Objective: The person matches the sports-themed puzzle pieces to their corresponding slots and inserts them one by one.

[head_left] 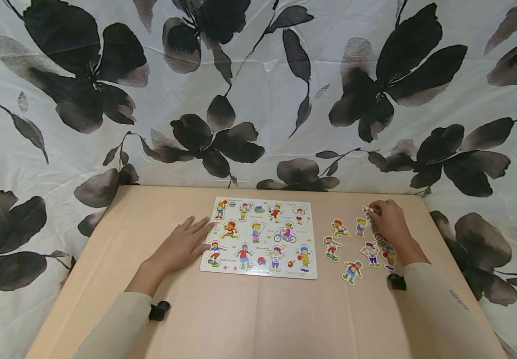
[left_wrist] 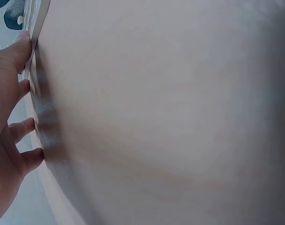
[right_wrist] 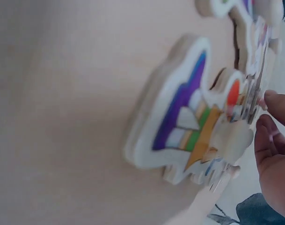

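Observation:
A white puzzle board (head_left: 305, 237) printed with children playing sports lies at the middle of the table. My left hand (head_left: 179, 244) rests at the board's left edge with its fingers spread; in the left wrist view the thumb (left_wrist: 21, 49) touches that edge. To the right of the board, my right hand (head_left: 393, 222) pinches a small child-shaped puzzle piece (head_left: 365, 209) at the back of a group of loose pieces. The right wrist view shows thumb and fingertips (right_wrist: 264, 129) close together, the held part mostly hidden. Nearer that camera is a thick piece (right_wrist: 193, 122) with a pale round knob (right_wrist: 236, 138).
Several loose pieces lie between board and right hand, among them a runner (head_left: 340, 229), a purple-clad figure (head_left: 371, 254) and a front one (head_left: 352, 272). A cyclist piece (head_left: 379, 237) is partly covered by the hand. Behind the tan table (head_left: 258, 319) hangs flowered cloth (head_left: 258, 85).

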`<state>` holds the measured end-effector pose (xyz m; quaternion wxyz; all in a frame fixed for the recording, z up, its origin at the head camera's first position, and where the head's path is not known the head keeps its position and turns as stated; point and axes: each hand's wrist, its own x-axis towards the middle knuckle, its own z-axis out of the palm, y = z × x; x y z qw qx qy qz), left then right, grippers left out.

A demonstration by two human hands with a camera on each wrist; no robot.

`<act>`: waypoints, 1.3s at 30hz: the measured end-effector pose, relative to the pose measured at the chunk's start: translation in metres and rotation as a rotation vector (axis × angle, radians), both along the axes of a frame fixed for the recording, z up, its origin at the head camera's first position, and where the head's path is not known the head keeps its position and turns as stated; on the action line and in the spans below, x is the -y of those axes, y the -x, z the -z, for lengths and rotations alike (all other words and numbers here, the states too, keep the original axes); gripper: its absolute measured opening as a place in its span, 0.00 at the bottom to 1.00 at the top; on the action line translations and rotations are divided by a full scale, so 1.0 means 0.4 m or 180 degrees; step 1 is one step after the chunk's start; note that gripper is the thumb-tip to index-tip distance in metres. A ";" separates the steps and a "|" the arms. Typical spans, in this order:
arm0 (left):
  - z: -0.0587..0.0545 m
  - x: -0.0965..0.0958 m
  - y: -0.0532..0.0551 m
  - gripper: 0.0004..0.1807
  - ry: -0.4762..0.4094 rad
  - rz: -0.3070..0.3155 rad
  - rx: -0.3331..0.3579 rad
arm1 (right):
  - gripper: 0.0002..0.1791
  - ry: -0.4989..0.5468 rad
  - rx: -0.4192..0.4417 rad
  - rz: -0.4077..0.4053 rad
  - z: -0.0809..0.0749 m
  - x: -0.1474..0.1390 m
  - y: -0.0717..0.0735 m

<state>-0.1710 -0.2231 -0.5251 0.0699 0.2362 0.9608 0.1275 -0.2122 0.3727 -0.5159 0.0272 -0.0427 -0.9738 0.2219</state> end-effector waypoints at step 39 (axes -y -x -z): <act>-0.025 -0.006 -0.005 0.36 -0.0012 0.0055 -0.0022 | 0.09 0.0425 -0.0164 -0.0692 -0.027 0.300 0.040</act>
